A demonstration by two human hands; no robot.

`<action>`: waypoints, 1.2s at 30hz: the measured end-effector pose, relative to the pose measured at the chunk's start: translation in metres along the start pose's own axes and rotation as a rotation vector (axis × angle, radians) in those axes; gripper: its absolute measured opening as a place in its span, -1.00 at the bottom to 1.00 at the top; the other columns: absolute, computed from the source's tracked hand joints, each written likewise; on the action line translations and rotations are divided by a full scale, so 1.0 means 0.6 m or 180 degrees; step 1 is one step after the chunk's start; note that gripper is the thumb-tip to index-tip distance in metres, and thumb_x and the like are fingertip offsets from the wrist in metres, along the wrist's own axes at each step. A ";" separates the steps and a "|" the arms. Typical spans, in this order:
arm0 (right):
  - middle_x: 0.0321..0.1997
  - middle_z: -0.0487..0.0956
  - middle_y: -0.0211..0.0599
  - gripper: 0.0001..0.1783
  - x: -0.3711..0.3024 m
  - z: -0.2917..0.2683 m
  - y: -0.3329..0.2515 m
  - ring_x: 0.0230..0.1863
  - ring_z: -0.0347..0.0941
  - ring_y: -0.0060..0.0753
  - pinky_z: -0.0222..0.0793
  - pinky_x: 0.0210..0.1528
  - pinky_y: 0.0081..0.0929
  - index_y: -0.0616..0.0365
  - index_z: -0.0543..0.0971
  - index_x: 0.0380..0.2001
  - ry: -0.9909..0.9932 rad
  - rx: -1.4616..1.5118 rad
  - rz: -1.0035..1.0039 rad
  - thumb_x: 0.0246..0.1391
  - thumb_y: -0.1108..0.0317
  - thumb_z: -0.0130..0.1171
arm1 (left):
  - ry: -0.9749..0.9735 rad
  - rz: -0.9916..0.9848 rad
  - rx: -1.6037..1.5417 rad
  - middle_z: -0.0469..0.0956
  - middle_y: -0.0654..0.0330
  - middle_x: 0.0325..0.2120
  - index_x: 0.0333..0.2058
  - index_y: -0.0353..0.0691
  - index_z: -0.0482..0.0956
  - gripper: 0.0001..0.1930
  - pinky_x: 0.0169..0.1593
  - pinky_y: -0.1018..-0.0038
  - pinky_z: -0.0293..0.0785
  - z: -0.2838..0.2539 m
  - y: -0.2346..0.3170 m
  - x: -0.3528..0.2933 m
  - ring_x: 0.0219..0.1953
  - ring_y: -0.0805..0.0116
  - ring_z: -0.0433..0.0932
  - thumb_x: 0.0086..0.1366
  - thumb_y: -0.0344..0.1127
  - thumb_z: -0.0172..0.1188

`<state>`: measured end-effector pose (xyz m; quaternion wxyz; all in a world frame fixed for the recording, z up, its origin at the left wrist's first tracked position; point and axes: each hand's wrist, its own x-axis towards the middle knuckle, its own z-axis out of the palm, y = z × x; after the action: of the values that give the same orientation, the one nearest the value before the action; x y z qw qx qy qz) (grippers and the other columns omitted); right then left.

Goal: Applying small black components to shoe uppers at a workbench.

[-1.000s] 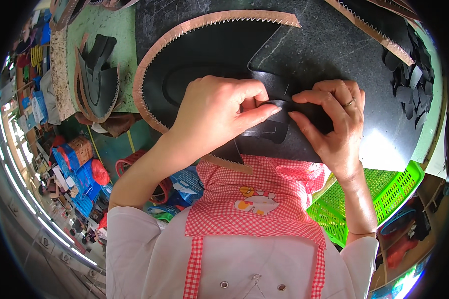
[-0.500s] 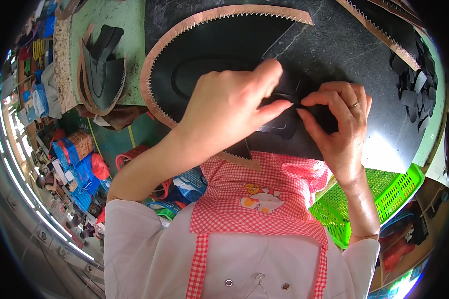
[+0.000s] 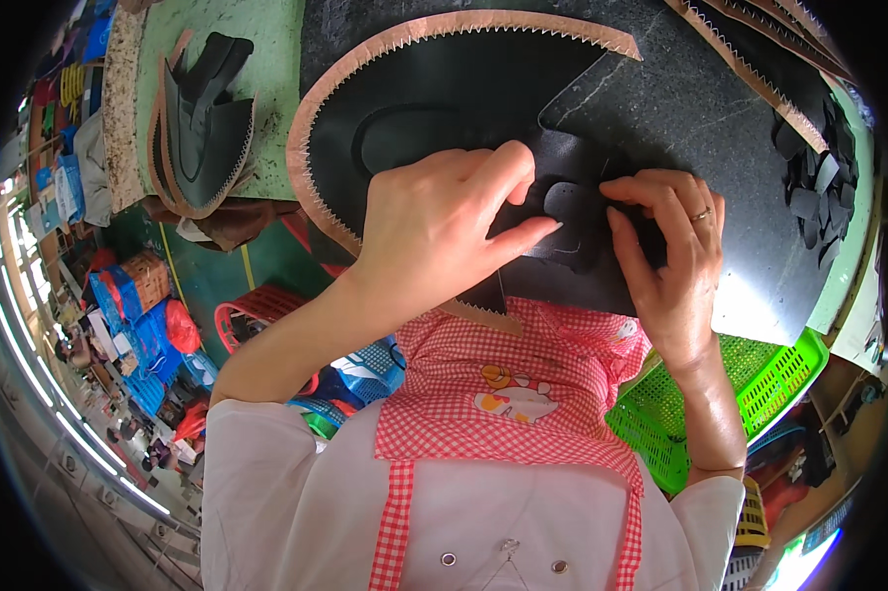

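Note:
A large black curved shoe-upper piece [image 3: 434,79] with a tan zigzag-stitched edge lies on a dark work surface [image 3: 690,118]. On its lower right part sits a small rounded black tab [image 3: 563,200], between my hands. Just left of the tab is my left hand [image 3: 449,217], its thumb stretched out toward it and its index finger bent, with a gap between them. My right hand [image 3: 672,236], with a ring on one finger, brings thumb and index close together at the tab's right side. What those fingertips pinch, if anything, is too dark to make out.
Another black upper [image 3: 202,138] rests on the pale green table at left. Small black pieces [image 3: 816,192] are heaped at far right, near more tan-edged uppers [image 3: 754,74]. Below the table edge stand a bright green basket [image 3: 779,384] and a red basket [image 3: 257,315].
My left hand has drawn slightly left and down, away from the right fingertips. The black tab between the hands now shows more fully. The whole view has shifted a little.

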<state>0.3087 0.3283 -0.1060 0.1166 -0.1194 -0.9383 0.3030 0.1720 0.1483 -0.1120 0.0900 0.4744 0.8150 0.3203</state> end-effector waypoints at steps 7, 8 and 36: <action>-0.32 0.57 -0.44 -0.75 0.018 -0.009 -0.008 -0.23 0.51 -0.30 0.36 -0.09 -0.32 0.08 0.62 -0.32 -0.0269 0.0031 0.0127 -0.13 0.45 0.46 | 0.0091 0.0049 0.0125 0.25 0.40 -0.75 -0.32 -0.05 0.56 -0.65 -0.63 0.49 0.17 0.000 0.003 0.002 -0.71 0.53 0.29 -0.01 -0.18 0.56; -0.34 0.57 -0.43 -0.75 0.021 -0.010 -0.009 -0.25 0.52 -0.29 0.38 -0.11 -0.31 0.09 0.61 -0.33 -0.0266 0.0076 0.0134 -0.13 0.45 0.45 | 0.0105 0.0055 0.0133 0.25 0.40 -0.75 -0.31 -0.05 0.57 -0.65 -0.63 0.49 0.17 0.001 0.003 0.001 -0.71 0.53 0.28 0.00 -0.18 0.56; -0.35 0.61 -0.28 -0.89 0.021 0.051 -0.002 -0.14 0.54 -0.16 0.48 -0.06 -0.26 0.05 0.60 -0.43 0.0343 0.0225 -0.1079 -0.03 0.30 0.27 | 0.0004 0.0056 0.0183 0.20 0.29 -0.60 -0.10 -0.19 0.53 -0.58 -0.44 0.36 0.25 0.009 -0.012 -0.032 -0.56 0.39 0.25 0.08 -0.36 0.50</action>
<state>0.2877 0.3145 -0.1272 0.2202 0.0287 -0.9261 0.3049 0.1794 0.1322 -0.1237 0.0730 0.4838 0.8197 0.2978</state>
